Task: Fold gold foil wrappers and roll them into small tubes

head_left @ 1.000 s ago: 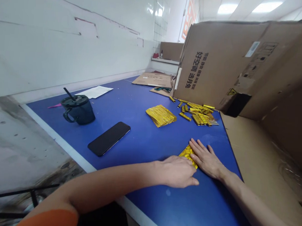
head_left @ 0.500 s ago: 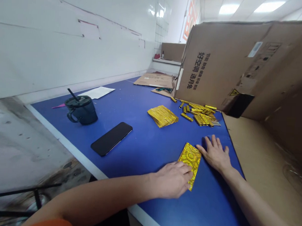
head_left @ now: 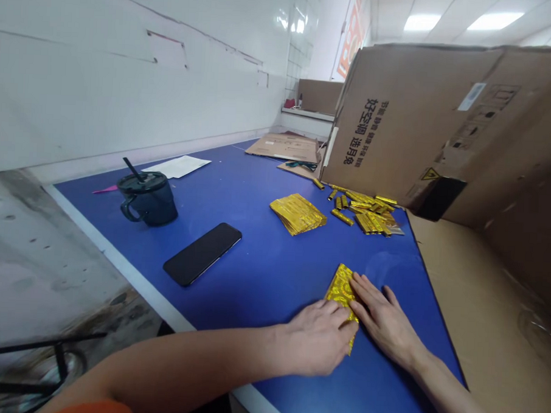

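A patterned gold foil piece (head_left: pixel 342 284) lies on the blue table (head_left: pixel 254 266). My left hand (head_left: pixel 321 336) presses on its lower left part, with fingers bent and drawn together over the foil. My right hand (head_left: pixel 386 321) rests along the foil's right edge, its fingers stretched out and the thumb apart. Farther back sits a flat stack of gold foil pieces (head_left: pixel 298 213). To the right of that stack are several small gold rolls (head_left: pixel 370 221), loosely heaped beside the large cardboard box.
A black phone (head_left: pixel 203 253) lies left of the hands. Behind it stands a dark lidded mug (head_left: pixel 148 200) with a straw, near white paper (head_left: pixel 183 166). Flat cardboard (head_left: pixel 282 146) lies at the back, and a large cardboard box (head_left: pixel 411 115) stands at the right.
My right hand has moved left and slightly down, from beside the foil onto its right edge. My left hand stays on the foil, slightly lower in view.
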Motion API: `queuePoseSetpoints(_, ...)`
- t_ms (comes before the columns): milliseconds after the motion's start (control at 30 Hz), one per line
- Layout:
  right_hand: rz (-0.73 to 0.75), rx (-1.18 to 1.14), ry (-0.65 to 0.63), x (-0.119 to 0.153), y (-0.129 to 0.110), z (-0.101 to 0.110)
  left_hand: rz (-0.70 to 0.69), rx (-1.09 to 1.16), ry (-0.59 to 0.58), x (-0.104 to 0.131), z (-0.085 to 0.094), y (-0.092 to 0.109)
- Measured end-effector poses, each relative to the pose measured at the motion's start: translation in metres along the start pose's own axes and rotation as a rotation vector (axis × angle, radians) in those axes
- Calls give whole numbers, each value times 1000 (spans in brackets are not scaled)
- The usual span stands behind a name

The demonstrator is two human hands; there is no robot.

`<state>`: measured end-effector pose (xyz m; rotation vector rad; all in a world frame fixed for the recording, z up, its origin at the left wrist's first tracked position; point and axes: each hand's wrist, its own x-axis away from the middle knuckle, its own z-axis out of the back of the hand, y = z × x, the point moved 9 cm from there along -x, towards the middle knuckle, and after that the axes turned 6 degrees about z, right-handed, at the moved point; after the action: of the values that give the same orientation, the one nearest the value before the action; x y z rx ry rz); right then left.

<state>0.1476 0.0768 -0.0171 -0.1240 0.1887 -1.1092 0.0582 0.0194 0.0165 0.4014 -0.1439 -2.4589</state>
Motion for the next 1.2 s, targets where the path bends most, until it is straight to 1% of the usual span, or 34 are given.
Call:
queuePoseSetpoints(200, 119, -44, -123, -29, 4, 0, 25, -15, 9, 0, 1, -2)
queuePoseSetpoints(300, 68, -23, -141, -38, 17, 1, 16, -22, -5, -2, 0, -2)
queuePoseSetpoints(400, -58, 12, -90, -43, 36, 2, -20, -33, -29, -5, 0, 0)
queuePoseSetpoints(500, -194, 36, -13, -45, 50, 0, -67, -66, -68, -9, 1, 3)
queuePoseSetpoints(600, -317, 38, 84, -45, 56, 2, -75, -75, -83, -11, 1, 4)
queuePoseSetpoints(667, -362, -2, 166, -43, 56, 7, -62, -71, -75, -12, 2, 3)
queuePoseSetpoints(733, -363, -53, 228, -40, 52, 14, -46, -71, -62, -12, 1, 4)
queuePoseSetpoints(800, -319, -94, 250, -34, 43, 20, -25, -76, -47, -12, -1, 4)
queuePoseSetpoints(867, -245, -176, 241, -26, 28, 26, 3, -73, -27, -14, -2, 6)
queuePoseSetpoints(933, -167, -396, 223, -14, 9, 29, 55, -62, -15, -21, -1, 5)
queuePoseSetpoints(1000, -142, -484, 208, 0, -8, 33, 106, -52, -56, -31, -3, 1)
queuePoseSetpoints(1033, -135, -491, 209, 7, -15, 36, 120, -55, -109, -36, -5, -2)
queuePoseSetpoints(1100, -136, -462, 191, 17, -23, 37, 81, -32, -237, -47, -13, -7)
queuePoseSetpoints(1200, -76, -292, 84, 22, -30, 29, 81, -27, -253, -60, -9, -28)
